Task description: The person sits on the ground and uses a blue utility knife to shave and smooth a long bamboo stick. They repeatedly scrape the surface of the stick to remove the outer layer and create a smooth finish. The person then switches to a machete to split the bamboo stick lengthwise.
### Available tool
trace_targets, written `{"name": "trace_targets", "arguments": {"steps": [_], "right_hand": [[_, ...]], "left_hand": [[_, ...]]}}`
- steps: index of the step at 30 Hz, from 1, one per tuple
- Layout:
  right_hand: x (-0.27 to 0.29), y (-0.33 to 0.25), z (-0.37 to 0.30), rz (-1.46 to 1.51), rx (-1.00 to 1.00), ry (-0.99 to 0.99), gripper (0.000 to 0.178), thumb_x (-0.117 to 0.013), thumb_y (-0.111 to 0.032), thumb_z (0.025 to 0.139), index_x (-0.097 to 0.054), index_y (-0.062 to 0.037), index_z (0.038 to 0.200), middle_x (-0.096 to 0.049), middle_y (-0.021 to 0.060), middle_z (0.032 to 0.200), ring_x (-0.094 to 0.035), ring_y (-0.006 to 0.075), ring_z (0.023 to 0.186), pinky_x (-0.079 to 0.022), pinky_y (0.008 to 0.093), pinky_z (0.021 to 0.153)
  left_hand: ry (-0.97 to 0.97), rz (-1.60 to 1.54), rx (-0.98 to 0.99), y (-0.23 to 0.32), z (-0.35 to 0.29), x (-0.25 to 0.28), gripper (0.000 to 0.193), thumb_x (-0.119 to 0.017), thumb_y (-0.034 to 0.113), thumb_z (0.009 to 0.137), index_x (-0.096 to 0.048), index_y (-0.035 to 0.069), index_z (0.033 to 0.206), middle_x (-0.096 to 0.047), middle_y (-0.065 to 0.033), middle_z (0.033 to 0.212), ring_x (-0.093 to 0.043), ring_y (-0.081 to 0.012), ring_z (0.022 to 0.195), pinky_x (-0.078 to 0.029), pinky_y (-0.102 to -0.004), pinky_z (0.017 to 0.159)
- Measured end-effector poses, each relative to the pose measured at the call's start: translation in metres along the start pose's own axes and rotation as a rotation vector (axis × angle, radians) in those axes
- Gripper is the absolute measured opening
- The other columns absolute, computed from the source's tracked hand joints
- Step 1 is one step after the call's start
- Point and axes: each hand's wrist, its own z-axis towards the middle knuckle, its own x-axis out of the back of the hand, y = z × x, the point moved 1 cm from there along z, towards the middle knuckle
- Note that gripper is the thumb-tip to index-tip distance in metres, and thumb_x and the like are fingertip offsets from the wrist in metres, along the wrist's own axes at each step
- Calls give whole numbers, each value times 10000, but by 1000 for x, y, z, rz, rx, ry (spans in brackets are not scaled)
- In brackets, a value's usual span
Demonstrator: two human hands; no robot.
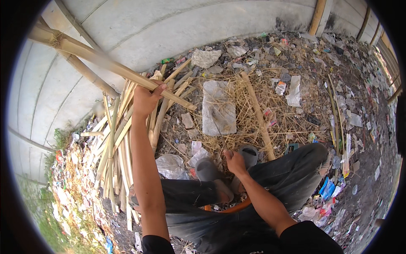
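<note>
My left hand (pixel 148 98) is closed around a long split bamboo piece (pixel 122 73), held up at the left over a pile of bamboo strips (pixel 120 146). One end of the piece reaches toward the wall; its other end stops short of a pale flat stone slab (pixel 219 122). Between my knees, my right hand (pixel 234 162) is closed in a fist near my grey slippers (pixel 248 155). From that fist a thin dark knife-like blade (pixel 220 130) appears to run up over the slab, seen nearly edge-on. Its handle is hidden in the fingers.
A round bamboo pole (pixel 258 114) lies on straw and shavings right of the slab. Grey wall panels (pixel 182 25) with bamboo posts (pixel 318 17) stand behind. A pale rock (pixel 206 58), plastic bags (pixel 171 166) and scattered litter cover the ground. My dark-trousered legs frame the near side.
</note>
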Motion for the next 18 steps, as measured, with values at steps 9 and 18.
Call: {"name": "trace_targets", "arguments": {"steps": [9, 18], "right_hand": [[10, 3, 12, 193, -120, 63, 567, -559, -509, 1055, -729, 31, 1034, -721, 287, 960, -662, 515, 973, -504, 542, 843], [18, -35, 19, 300, -34, 55, 543, -559, -479, 1076, -679, 38, 960, -681, 176, 785, -708, 325, 819, -512, 433, 753]], "left_hand": [[-159, 177, -50, -27, -2, -61, 154, -836, 125, 877, -795, 19, 982, -767, -157, 862, -744, -295, 825, -577, -407, 783], [-300, 172, -134, -36, 13, -90, 162, -811, 129, 898, -780, 25, 1019, -761, -147, 910, -719, -286, 874, -560, -419, 818]]}}
